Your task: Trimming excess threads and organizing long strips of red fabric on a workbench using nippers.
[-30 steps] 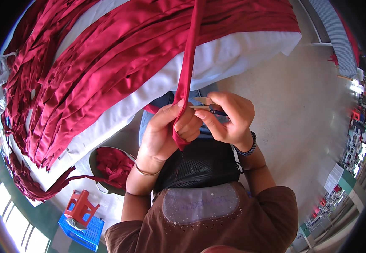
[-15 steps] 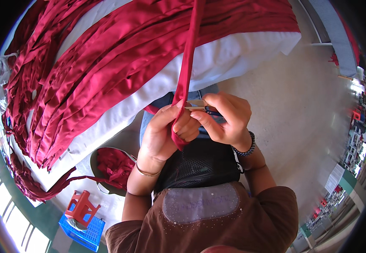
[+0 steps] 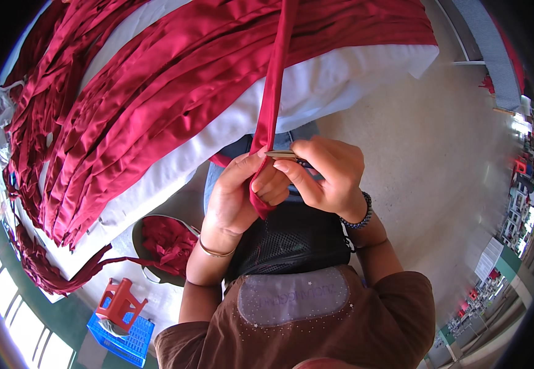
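Note:
A long red fabric strip (image 3: 270, 92) runs down from the cloth-covered table in front of me. My left hand (image 3: 239, 181) is closed on the strip, which is pinched between thumb and fingers, with a short folded end hanging below. In my right hand (image 3: 328, 178) is a pair of thread snips (image 3: 281, 154), its blades pressed nearly together. The tips of the snips touch the edge of the strip beside my left thumb. Most of the handle is hidden by my right fingers.
Long red satin strips (image 3: 156, 111) lie heaped over the white-covered table (image 3: 347, 74). A bucket (image 3: 150, 270) of red fabric stands at lower left. Near it are a red plastic stool (image 3: 119, 305) and a blue crate (image 3: 133, 338). A black mesh bag (image 3: 288, 243) lies in my lap.
The blades of the snips have closed from apart to nearly together at the strip's edge. My left hand stays almost still, holding the strip.

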A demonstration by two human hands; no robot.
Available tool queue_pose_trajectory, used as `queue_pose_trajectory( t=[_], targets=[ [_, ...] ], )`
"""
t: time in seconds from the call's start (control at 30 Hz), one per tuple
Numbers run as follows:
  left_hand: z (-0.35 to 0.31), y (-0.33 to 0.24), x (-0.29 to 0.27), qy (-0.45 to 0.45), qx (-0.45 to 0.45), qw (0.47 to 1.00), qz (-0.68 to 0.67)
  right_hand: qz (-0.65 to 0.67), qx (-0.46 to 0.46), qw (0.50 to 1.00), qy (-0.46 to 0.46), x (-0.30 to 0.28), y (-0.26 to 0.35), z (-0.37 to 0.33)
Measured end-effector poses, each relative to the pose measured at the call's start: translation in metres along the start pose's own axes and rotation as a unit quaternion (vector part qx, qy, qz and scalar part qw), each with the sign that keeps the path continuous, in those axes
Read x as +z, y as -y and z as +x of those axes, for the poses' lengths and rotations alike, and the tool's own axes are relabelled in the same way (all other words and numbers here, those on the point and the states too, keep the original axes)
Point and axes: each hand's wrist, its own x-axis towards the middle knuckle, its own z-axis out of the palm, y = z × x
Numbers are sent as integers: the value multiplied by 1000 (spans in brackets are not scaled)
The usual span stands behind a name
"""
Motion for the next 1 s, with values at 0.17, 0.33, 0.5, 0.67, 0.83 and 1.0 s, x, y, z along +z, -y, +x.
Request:
queue_pose_trajectory(
  t=[0.17, 0.33, 0.5, 0.67, 0.83, 1.0],
  targets=[
    [2, -1, 9, 4, 16, 999, 52, 160, 103, 981, -27, -1, -1, -3],
    [-3, 8, 10, -179, 117, 884, 415, 284, 294, 910, -72, 6, -10, 16],
    [-5, 15, 23, -188, 165, 816, 521, 374, 361, 853, -51, 7, -16, 29],
    [-5, 14, 15, -194, 206, 788, 547, 394, 391, 830, -56, -3, -14, 17],
    [6, -10, 23, -83, 259, 756, 595, 357, 314, 880, 6, -8, 14, -11],
    [22, -29, 50, -152, 132, 887, 417, 330, 230, 911, 93, -14, 23, -31]
  ],
)
